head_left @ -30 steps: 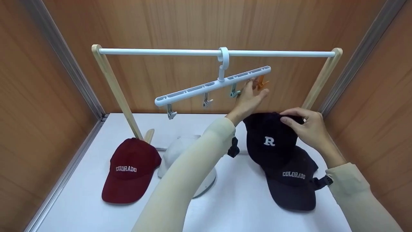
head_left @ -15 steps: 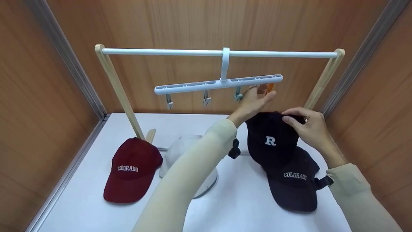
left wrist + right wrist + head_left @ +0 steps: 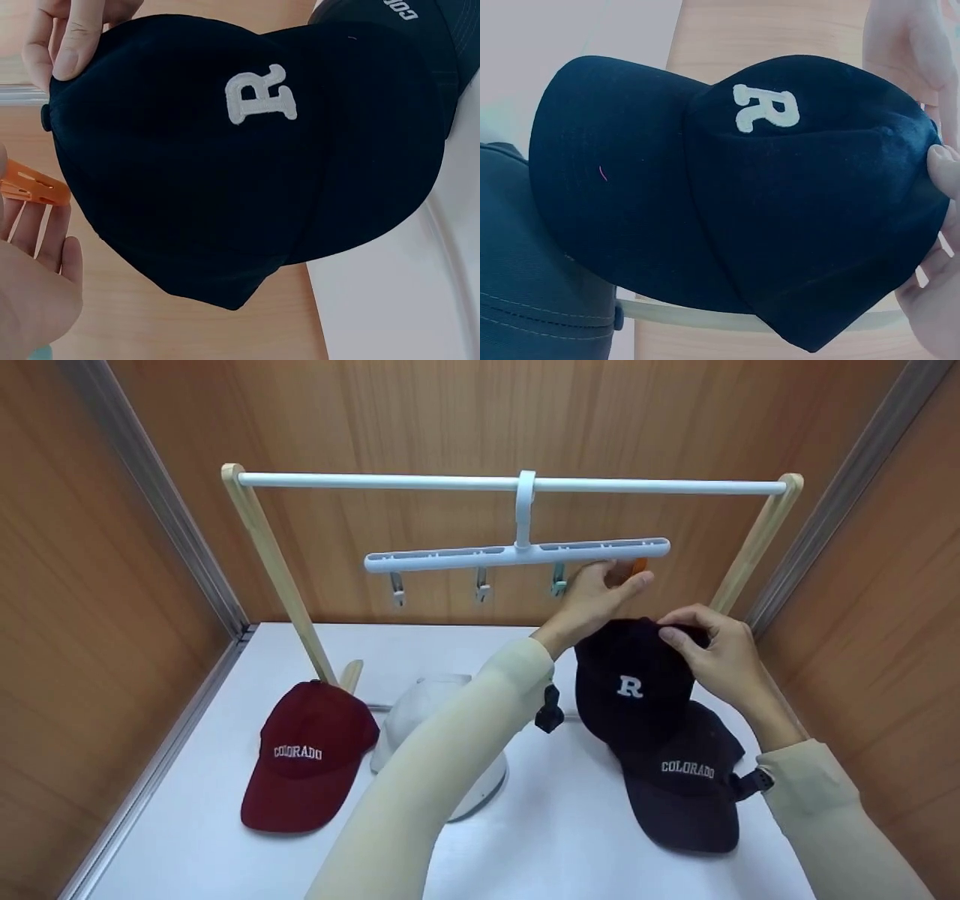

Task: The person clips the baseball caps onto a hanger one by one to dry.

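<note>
A white hanger (image 3: pixel 450 558) hooks over the rack's bar, with grey and teal clips below it. Beneath its right end, my left hand (image 3: pixel 598 598) holds an orange clip (image 3: pixel 639 565); in the left wrist view the orange clip (image 3: pixel 37 184) lies between thumb and fingers, close to the cap's crown. My right hand (image 3: pixel 716 656) pinches the top of a navy cap (image 3: pixel 634 660) with a white R. That cap hangs brim down, crown just below the left hand. In the right wrist view the right thumb presses on the navy cap (image 3: pixel 817 180) near its top.
A dark grey cap (image 3: pixel 679 802) lies on the white table (image 3: pixel 555 825) behind the navy brim. A red cap (image 3: pixel 307 765) sits at the left, and a white cap (image 3: pixel 420 697) lies partly under my left forearm. The rack's bar (image 3: pixel 360 481) spans two wooden legs.
The hanger has swung from slanted and turned to nearly level, its right end lower. My left hand moved slightly right and down with the orange clip. The right hand stays on the navy cap.
</note>
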